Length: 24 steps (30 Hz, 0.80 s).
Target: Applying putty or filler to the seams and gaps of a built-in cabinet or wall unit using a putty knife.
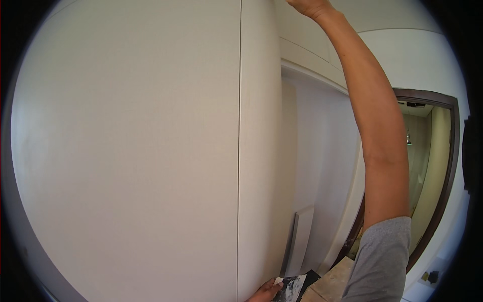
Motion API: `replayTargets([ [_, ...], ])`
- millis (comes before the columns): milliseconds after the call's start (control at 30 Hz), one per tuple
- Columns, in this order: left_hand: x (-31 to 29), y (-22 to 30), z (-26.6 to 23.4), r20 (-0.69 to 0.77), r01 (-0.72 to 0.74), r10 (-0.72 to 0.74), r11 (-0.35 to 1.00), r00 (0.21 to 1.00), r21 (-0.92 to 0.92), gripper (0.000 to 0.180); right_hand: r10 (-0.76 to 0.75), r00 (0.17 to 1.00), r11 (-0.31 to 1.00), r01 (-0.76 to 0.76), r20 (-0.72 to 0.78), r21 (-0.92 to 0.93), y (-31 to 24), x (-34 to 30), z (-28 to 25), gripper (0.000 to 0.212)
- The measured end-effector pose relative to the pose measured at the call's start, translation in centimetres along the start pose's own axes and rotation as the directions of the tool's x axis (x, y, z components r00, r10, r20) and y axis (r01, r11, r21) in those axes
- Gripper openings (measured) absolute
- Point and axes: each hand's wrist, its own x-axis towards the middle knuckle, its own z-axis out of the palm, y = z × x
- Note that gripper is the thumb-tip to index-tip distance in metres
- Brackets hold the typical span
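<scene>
Where the lower edge of the view cuts in, one flat dark plate, smeared with pale filler, is gripped by the left hand, fingers clamped on its near corner; it sits low, just beside the tall pale panel.

Right hand: one, raised overhead on a straight arm, mostly cut off by the top edge near the upper cabinet front; whether it is closed on anything cannot be told. The two hands are well apart, one high, one low.

Judged handling: the plate is best kept level and close to the body so the filler stays on it, while the raised arm works with even, light pressure.

Count: one vertical seam in the panel; one recess beyond it; one loose white board leaning upright in that recess; one dark-framed doorway at right; one grey sleeve.
</scene>
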Motion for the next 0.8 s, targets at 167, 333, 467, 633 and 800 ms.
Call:
replayTargets([
  [167,0.4,0.7,-0.5,0.084,0.064,-0.071,0.995,0.994,0.083,0.063,0.042,0.996,0.999,-0.039,-0.082,0.032,0.1,0.2,-1.0,0.051],
  [333,3.8,-3.3,-1.5,0.077,0.111,-0.101,0.984,0.992,-0.138,0.046,0.125,0.991,0.991,-0.122,-0.052,0.051,-0.9,1.7,0.0,0.045],
  [467,3.9,-3.1,-1.6,0.075,0.123,-0.115,0.986,0.991,-0.113,0.043,0.138,0.990,0.987,-0.135,-0.024,0.086,-1.4,2.6,-0.2,0.045],
  [633,4.2,-3.8,-1.9,0.121,0.073,-0.058,0.989,0.991,-0.126,0.043,0.056,0.994,0.993,-0.066,0.095,0.096,-1.0,3.5,-0.5,0.051],
  [800,3.8,-3.7,-2.1,0.133,0.074,-0.059,0.991,0.989,-0.113,0.044,0.035,0.992,0.997,-0.043,0.123,0.063,-0.9,3.1,-0.9,0.057],
])
